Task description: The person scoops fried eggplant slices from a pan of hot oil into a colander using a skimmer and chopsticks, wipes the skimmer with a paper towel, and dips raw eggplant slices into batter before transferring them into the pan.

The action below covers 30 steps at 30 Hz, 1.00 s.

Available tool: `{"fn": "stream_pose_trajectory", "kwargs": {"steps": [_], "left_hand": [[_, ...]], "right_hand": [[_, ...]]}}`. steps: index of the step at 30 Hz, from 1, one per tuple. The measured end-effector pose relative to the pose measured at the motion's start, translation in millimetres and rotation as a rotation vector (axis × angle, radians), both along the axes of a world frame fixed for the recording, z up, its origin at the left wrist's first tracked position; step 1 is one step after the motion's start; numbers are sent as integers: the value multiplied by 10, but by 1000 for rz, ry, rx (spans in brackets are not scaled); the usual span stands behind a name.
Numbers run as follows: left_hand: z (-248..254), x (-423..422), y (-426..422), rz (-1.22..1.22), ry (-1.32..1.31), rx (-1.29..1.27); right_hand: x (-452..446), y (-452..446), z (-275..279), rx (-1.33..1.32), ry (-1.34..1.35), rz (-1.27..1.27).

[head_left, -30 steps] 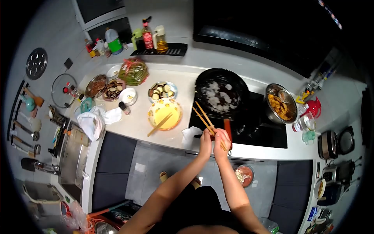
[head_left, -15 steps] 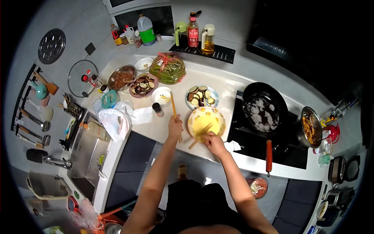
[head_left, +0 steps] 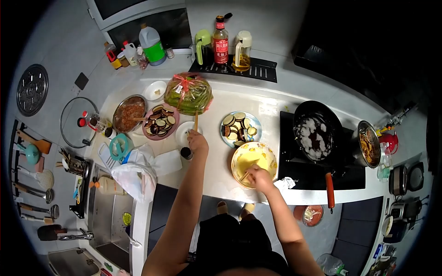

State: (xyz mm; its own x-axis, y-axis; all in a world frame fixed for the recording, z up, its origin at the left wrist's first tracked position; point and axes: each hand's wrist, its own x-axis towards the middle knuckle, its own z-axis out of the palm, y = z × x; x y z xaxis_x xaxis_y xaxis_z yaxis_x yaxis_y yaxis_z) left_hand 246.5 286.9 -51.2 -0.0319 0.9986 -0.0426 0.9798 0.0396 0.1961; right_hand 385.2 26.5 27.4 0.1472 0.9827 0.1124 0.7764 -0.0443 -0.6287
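Observation:
My left hand (head_left: 197, 142) is closed round a pair of chopsticks (head_left: 196, 121) that point up, beside a small white bowl (head_left: 182, 133) it partly hides. Just below that hand stands a dark-capped seasoning jar (head_left: 186, 153). My right hand (head_left: 259, 179) grips another pair of chopsticks (head_left: 246, 176), dipping into yellow liquid in a patterned bowl (head_left: 274, 156). Behind this bowl sits a blue-rimmed plate (head_left: 258, 131) with eggplant slices (head_left: 239, 125). More eggplant slices (head_left: 161, 123) lie on a pinkish plate (head_left: 175, 115), next to a metal bowl of minced filling (head_left: 130, 113).
A black frying pan (head_left: 338, 124) with white foamy oil stands on the stove (head_left: 299, 177), its orange handle (head_left: 330, 191) jutting forward. To its right is a metal pot (head_left: 368, 146) with browned food. A sink (head_left: 108, 216) lies left; a bag of green vegetables (head_left: 189, 94) sits behind.
My left hand has moved up and left to the small white bowl with its chopsticks. My right hand still works its chopsticks in the patterned bowl. The whole view has shifted.

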Motion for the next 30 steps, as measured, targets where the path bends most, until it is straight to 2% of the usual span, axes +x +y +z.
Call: {"fn": "stream_pose_trajectory", "kwargs": {"steps": [3, 5, 7, 9, 10, 13, 17, 21, 23, 25, 28, 30], "left_hand": [[-40, -6, 13, 0, -18, 73], [-39, -9, -52, -166, -24, 339], [140, 33, -186, -309, -129, 450], [335, 243, -372, -431, -336, 401], [259, 361, -374, -338, -429, 284], [150, 617, -397, -270, -483, 206], [111, 734, -362, -256, -446, 114], [-39, 714, -315, -207, -408, 114], [-99, 642, -286, -220, -450, 128], [25, 559, -377, -180, -638, 141], [286, 437, -611, -281, -940, 11], [428, 383, -793, -520, -873, 50]], "right_hand": [[76, -16, 166, 101, 213, -280], [145, -67, 212, 203, 91, -394], [180, -105, 183, 239, 153, -535], [203, -143, 268, 286, 194, -593], [198, -166, 325, 310, 213, -625], [201, -232, 390, 384, 364, -677], [280, -349, 369, 313, 462, -708], [370, -473, 235, 235, 712, -724], [402, -532, 236, 241, 765, -699], [414, -569, 211, 264, 828, -693], [413, -599, 293, 281, 914, -682], [451, -624, 318, 282, 951, -639]]}}
